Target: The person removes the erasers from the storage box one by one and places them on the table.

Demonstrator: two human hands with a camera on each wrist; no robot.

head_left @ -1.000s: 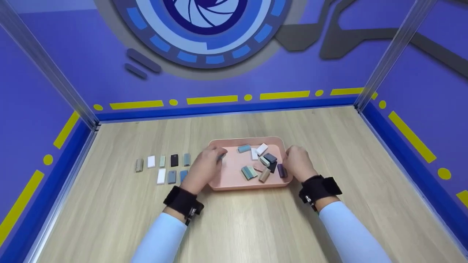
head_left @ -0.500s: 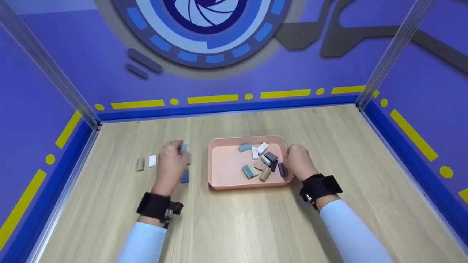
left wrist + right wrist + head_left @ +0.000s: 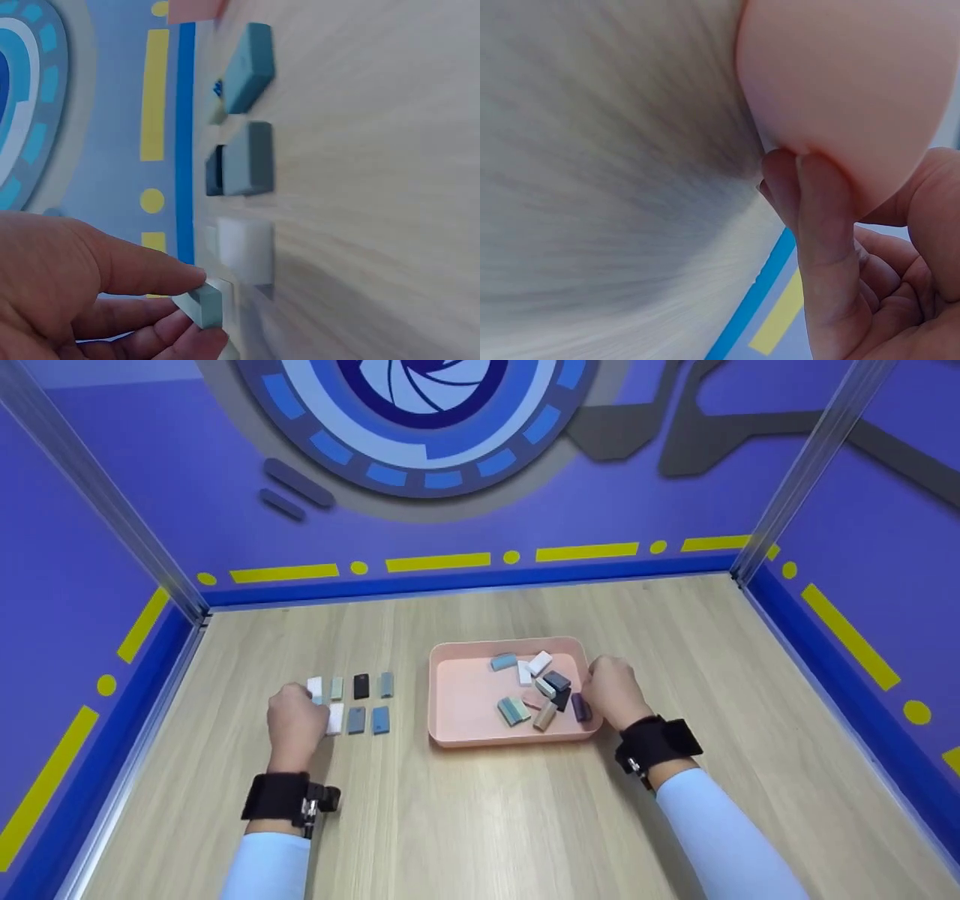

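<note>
My left hand (image 3: 294, 724) is at the left end of two rows of small rectangular blocks on the table. In the left wrist view, its thumb and fingers pinch a pale teal block (image 3: 208, 306) close to the white blocks. A white block (image 3: 247, 247), a grey block (image 3: 251, 157) and a blue block (image 3: 251, 67) stand further along. My right hand (image 3: 616, 690) holds the right end of a pink tray (image 3: 465, 739). In the right wrist view, its fingers grip the tray's wall (image 3: 840, 82). The beige block at the rows' left end is hidden behind my left hand.
Inside the tray, several loose blocks lie mostly in the right half, among them a purple block (image 3: 580, 707) and a tan block (image 3: 545, 717). A black block (image 3: 361, 686) sits in the back row. Blue-purple walls (image 3: 450, 540) border the wooden table (image 3: 510, 825).
From the tray's left side, my left hand has moved leftward across the rows with the pale teal block, reaching their left end. My right hand stays at the tray.
</note>
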